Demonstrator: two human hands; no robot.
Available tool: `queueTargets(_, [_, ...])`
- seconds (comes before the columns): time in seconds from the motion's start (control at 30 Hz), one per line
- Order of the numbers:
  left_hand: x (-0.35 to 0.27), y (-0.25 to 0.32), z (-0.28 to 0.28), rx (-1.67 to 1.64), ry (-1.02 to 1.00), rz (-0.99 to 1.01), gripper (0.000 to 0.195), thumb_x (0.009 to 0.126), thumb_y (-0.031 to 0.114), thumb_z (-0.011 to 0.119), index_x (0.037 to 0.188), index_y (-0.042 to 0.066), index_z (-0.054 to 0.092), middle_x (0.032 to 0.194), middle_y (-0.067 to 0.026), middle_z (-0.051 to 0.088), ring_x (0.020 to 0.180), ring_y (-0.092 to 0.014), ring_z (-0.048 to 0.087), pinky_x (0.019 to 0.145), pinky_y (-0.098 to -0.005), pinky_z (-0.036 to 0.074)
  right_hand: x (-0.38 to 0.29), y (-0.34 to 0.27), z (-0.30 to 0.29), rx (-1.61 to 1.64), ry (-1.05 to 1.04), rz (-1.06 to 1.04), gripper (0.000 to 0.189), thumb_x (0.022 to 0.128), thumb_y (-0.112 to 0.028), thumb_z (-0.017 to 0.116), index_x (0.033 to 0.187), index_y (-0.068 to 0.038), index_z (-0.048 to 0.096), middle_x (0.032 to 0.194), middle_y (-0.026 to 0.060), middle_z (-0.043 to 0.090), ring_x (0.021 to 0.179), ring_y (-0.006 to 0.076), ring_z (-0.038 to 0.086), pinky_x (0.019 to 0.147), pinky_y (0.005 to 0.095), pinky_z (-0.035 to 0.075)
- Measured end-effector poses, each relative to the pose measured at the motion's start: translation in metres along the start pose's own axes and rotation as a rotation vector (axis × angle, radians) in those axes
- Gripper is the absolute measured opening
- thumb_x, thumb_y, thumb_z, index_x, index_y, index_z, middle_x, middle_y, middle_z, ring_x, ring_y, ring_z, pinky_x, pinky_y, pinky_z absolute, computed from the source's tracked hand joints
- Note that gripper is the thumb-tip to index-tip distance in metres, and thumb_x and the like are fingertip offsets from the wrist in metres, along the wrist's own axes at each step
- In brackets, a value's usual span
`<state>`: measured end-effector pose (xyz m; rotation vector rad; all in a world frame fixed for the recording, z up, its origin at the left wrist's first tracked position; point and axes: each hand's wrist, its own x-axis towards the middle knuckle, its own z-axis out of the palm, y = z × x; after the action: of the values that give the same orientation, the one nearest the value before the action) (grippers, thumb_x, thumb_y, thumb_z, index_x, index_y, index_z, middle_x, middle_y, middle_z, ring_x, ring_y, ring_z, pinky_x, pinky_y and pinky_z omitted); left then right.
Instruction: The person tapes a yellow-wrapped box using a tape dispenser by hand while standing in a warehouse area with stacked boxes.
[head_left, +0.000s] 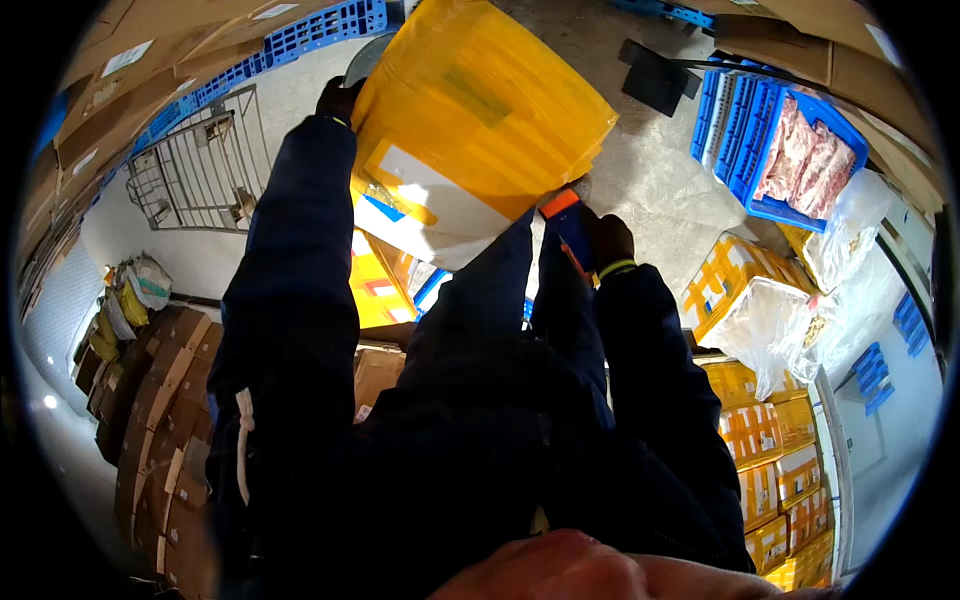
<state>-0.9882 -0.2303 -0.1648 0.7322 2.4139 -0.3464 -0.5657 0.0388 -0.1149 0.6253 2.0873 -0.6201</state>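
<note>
A carton wrapped in yellow packing tape (480, 97), with a white panel on its near side, is tilted before my legs. My left hand (339, 99) grips its left edge, the fingers partly hidden behind it. Beside that hand a grey round object (369, 60) shows past the carton; its kind is unclear. My right hand (613, 238) is closed around a blue and orange handheld object (568, 223) near the carton's lower right corner. Whether that object touches the carton cannot be told. Under the carton, another yellow-taped box (379, 281) is partly visible.
Blue crates (739, 142) holding raw meat (806, 157) stand at right, near a taped foam box (739, 285) and clear plastic bags (772, 322). A metal rack (199, 169) lies left. Brown cartons (169, 420) and yellow-taped boxes (772, 465) are stacked at the sides.
</note>
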Motion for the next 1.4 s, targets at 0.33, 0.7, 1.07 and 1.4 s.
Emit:
queueTargets(0.33, [-0.176,0.274,0.011,-0.907,-0.114,0.847,0.053,0.08,0.031,0.049,0.128,0.009,0.042,0.132,-0.0106,0.042,0.125,-0.028,0.035,0.105,-0.0454,0.021,-0.028,0.088,0.098,0.191,0.067,0.133,0.029,0.085,-0.031,0.047,0.109,-0.017,0.053,0.072,0.0151,0.06,0.07,0.034,0.06,0.057,0.0469,0.046])
queueTargets(0.7, [-0.235,0.277,-0.073,-1.693,-0.545,0.362,0.042,0.091,0.031,0.045,0.124,0.005,0.046,0.11,-0.0101,0.056,0.102,-0.013,0.053,0.086,-0.026,0.042,-0.115,0.033,-0.038,1.345,0.207,-0.304,0.023,0.075,-0.005,0.062,0.096,-0.002,0.055,0.083,0.0056,0.06,0.074,0.0129,0.056,0.069,0.0251,0.047])
queueTargets(1.07, [-0.195,0.123,0.016,-0.868,0.452,0.417,0.02,0.088,0.02,0.049,0.087,0.006,0.063,0.08,-0.0098,0.063,0.074,-0.024,0.061,0.065,-0.0333,0.047,-0.125,-0.078,-0.047,0.934,0.186,-0.195,0.036,0.072,-0.025,0.071,0.095,-0.002,0.056,0.082,0.0127,0.063,0.074,0.022,0.062,0.066,0.0307,0.049])
queueTargets(1.4, [-0.036,-0.044,0.006,-0.326,0.542,0.255,0.04,0.088,0.036,0.047,0.074,0.001,0.062,0.079,-0.0164,0.062,0.079,-0.036,0.056,0.073,-0.0427,0.043,-0.058,-0.172,-0.057,0.715,0.252,-0.13,0.04,0.074,-0.037,0.066,0.088,0.0,0.058,0.082,0.0158,0.063,0.074,0.0293,0.062,0.064,0.0362,0.048])
